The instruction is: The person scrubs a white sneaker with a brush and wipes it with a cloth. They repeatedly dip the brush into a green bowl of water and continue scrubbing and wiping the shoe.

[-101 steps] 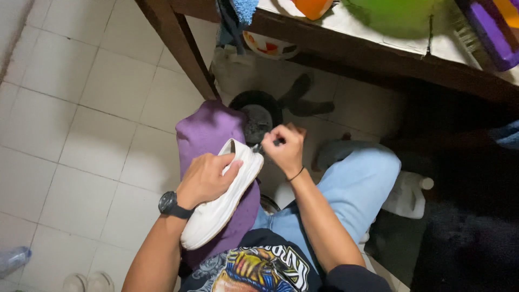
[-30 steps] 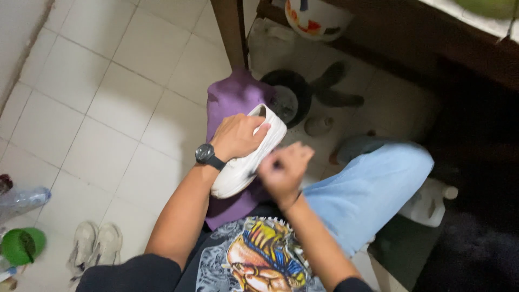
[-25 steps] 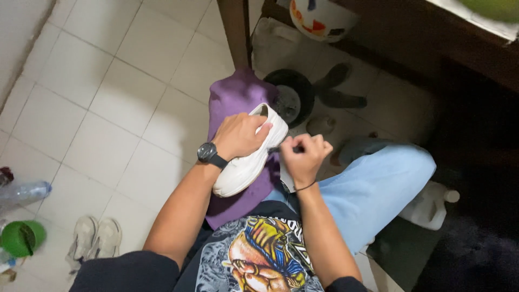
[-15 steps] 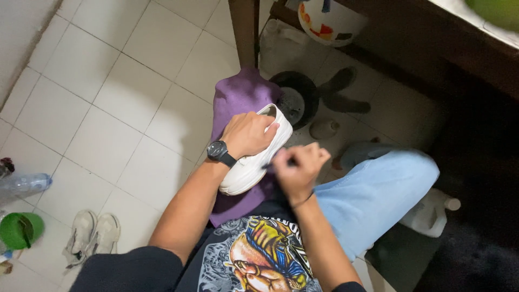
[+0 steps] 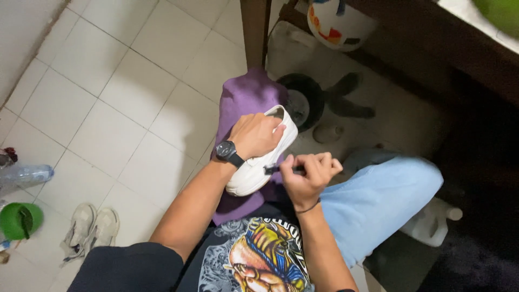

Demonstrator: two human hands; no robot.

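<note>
Over the purple cloth [image 5: 246, 100] on the person's lap sits a white shoe [image 5: 259, 162], and that shoe is the thing to find everything else by. It lies with its white sole side turned up a bit and its open top pointing away from the person.

On top of the shoe rests the left hand [image 5: 257, 135]. Its grip is closed around the shoe's upper side and holds it steady. A black watch [image 5: 227, 153] is on that wrist.

Just beside the shoe, on the side nearer the blue jeans leg [image 5: 378, 200], is the right hand [image 5: 308, 176]. Its fingers are pinched shut on a small dark brush [image 5: 281, 169], and the tip of the brush touches the shoe's side edge.

It looks like the scrubbing step: one hand holds the shoe, the other rubs its rim with the brush. I think the next move needs short, gentle strokes along that edge, while the left hand keeps the shoe from sliding on the cloth. Turning the shoe a little would bring a new part of the rim up to the brush.

Past the shoe, farther from the person, a round dark thing [image 5: 303, 103] stands on the tiled floor [image 5: 135, 108]. Well apart from the shoe, on the left-hand side, lie a pair of pale shoes [image 5: 89, 230] and a green tub [image 5: 19, 220].
</note>
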